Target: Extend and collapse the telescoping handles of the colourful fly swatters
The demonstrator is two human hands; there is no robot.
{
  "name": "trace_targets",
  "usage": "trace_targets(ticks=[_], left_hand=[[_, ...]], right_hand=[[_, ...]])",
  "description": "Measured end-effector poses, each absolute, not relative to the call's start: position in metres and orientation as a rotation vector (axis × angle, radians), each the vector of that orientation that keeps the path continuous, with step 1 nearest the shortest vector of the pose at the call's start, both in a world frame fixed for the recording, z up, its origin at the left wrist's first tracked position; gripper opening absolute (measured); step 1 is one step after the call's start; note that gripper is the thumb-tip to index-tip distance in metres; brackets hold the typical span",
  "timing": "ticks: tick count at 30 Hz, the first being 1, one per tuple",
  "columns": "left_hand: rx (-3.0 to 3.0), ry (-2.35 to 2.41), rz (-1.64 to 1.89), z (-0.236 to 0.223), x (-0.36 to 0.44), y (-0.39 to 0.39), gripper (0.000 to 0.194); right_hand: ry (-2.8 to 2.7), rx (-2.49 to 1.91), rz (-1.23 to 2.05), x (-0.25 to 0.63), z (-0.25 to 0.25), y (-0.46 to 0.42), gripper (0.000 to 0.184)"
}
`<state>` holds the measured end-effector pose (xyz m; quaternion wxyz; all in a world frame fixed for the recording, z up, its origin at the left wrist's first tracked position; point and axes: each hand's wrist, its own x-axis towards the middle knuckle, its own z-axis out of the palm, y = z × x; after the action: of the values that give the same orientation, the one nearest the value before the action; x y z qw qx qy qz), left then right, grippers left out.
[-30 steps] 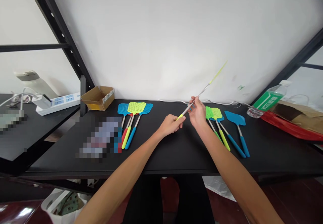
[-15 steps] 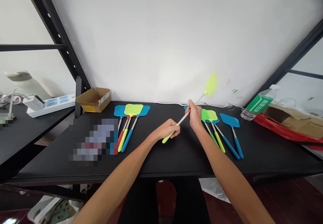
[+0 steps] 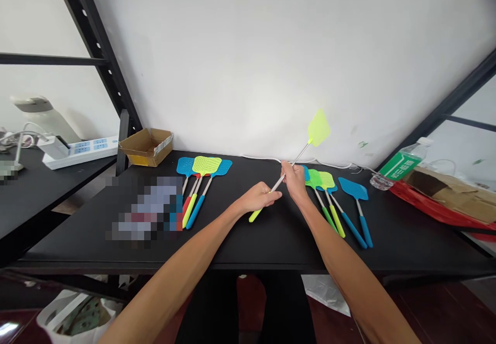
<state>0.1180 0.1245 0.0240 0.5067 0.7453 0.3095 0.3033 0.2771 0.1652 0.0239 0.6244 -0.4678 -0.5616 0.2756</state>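
Observation:
Both hands hold one yellow-green fly swatter (image 3: 319,127) slantwise above the black table, its head up to the right near the wall. My left hand (image 3: 260,198) is closed around it where the handle meets the metal rod. Further up, my right hand (image 3: 293,180) grips the rod. To the right lie several fly swatters, among them a green one (image 3: 313,178) and, apart at the end, a blue one (image 3: 353,188). On the left is another overlapping group, with a yellow-green swatter (image 3: 206,165) on top of blue and red ones.
A cardboard box (image 3: 146,147) stands at the back left, near a white power strip (image 3: 89,150). A tilted plastic bottle (image 3: 403,164) leans by cardboard and red plastic at right. A white cable (image 3: 267,159) runs along the wall. A blurred patch covers the left table.
My right hand has slid down the rod, closer to my left hand. The held swatter's head has shifted slightly left. The camera view has tilted a little.

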Motion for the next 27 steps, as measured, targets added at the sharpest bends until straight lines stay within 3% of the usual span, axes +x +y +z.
trace_targets(ticks=[15, 27], left_hand=[[1.813, 0.776, 0.732, 0.019, 0.117, 0.128, 0.054], [1.774, 0.794, 0.805, 0.022, 0.116, 0.131, 0.038]], right_hand=[[-1.335, -1.052, 0.668, 0.269, 0.023, 0.162, 0.057], [-1.555, -1.022, 0.891, 0.254, 0.022, 0.15, 0.051]])
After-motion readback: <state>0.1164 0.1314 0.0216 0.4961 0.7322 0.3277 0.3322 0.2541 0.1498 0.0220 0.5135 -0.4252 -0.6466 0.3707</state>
